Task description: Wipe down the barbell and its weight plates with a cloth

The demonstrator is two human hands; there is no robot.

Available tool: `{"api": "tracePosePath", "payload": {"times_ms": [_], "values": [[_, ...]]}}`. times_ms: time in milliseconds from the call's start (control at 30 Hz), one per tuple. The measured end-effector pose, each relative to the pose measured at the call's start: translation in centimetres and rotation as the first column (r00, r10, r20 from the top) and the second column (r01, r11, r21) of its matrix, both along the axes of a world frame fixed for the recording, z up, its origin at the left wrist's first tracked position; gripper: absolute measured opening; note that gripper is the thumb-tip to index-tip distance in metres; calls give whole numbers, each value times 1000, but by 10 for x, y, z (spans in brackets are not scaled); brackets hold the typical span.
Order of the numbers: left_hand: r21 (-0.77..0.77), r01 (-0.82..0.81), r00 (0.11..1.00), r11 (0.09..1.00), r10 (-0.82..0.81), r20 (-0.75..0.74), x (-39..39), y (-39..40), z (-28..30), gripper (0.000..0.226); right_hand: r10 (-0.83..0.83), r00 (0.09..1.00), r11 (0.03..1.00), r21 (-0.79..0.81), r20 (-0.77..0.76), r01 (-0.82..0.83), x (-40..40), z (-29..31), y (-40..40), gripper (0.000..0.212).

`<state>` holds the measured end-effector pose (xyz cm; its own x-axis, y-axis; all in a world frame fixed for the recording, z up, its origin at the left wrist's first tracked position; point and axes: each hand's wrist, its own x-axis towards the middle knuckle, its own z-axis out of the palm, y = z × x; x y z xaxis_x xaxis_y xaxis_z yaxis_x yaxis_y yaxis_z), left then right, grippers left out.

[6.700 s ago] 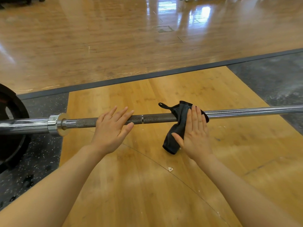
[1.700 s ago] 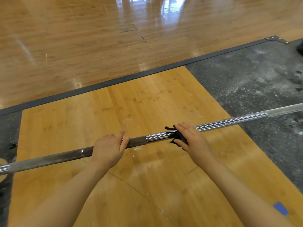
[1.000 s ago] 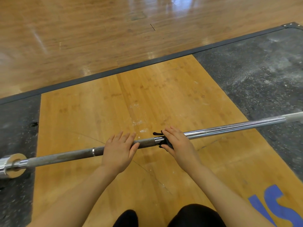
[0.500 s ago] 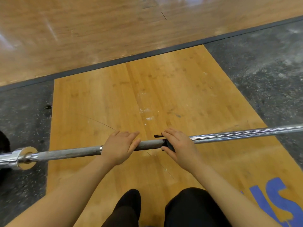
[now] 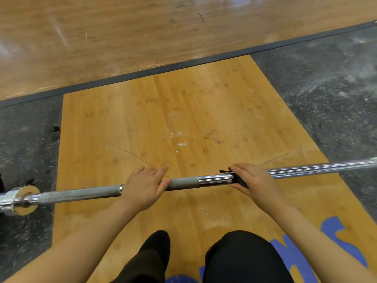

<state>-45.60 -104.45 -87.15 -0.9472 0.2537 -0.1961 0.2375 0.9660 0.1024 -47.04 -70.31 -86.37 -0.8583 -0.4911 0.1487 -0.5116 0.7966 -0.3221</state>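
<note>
Two hands on barbell [image 5: 183, 183], left hand [image 5: 142, 187] flat with fingers straight, right hand [image 5: 255, 180] curled around black cloth [image 5: 240, 181]

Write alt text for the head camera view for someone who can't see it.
Seen from above, a person's right hand grips a black cloth around a barbell over a wooden lifting platform. The left hand rests on the bar's rough grey section, near the collar.
</note>
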Motion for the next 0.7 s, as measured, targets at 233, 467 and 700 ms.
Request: {"api": "tracePosePath", "payload": {"times_ms": [233, 467, 700], "values": [[-22, 6, 1000, 1000, -6, 6, -3, -1, -2, 76, 163, 982, 985, 39, 94, -167, -9, 3, -49, 59], [-19, -19, 1000, 1000, 19, 5, -7, -2, -3, 78, 116, 990, 993, -17, 81, -115, -6, 2, -72, 50], [-14, -21, 1000, 1000, 21, -8, -9, -2, -3, 79, -47, 998, 999, 6, 41, 47, -8, 4, -19, 41]]}}
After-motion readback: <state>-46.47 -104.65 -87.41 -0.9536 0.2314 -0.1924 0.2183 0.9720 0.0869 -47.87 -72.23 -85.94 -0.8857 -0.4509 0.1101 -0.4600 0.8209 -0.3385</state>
